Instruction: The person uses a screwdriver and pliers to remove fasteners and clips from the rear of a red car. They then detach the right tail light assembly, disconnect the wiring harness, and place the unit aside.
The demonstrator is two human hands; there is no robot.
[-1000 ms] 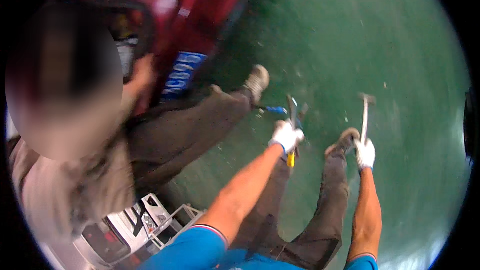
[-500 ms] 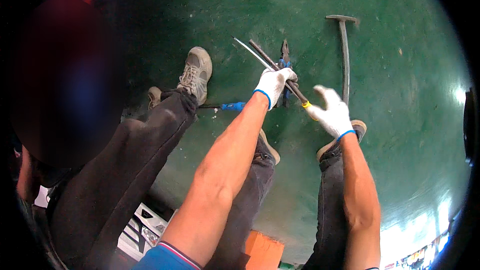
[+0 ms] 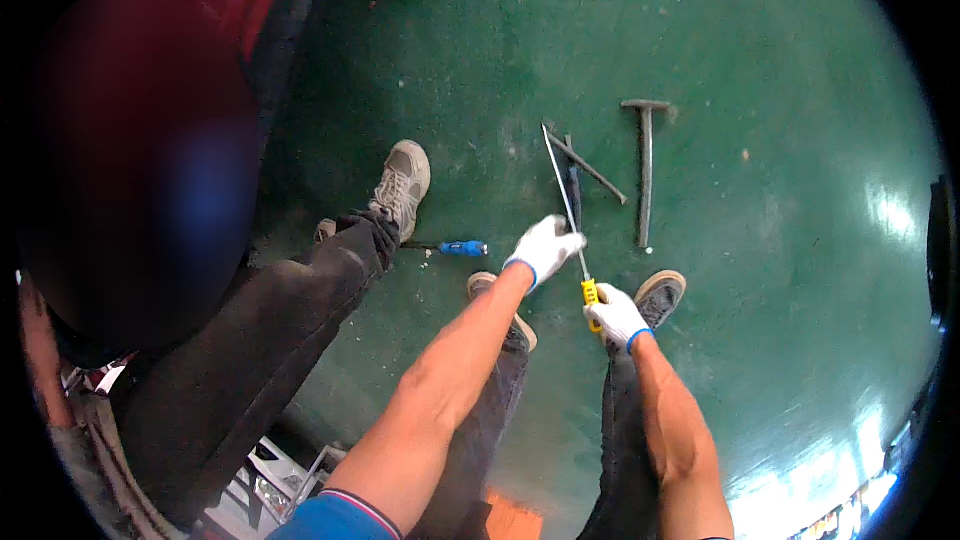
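Wrapping right-hand fingers [image 3: 600,311] around a yellow-handled screwdriver [image 3: 589,291].

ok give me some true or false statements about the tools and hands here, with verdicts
1. The left hand and right hand both wear white gloves. True.
2. The right hand holds the hammer. False: it holds the yellow-handled screwdriver; the hammer lies on the floor.
3. The floor is green. True.
4. The blue-handled tool lies to the right of the hammer. False: it lies to the left.
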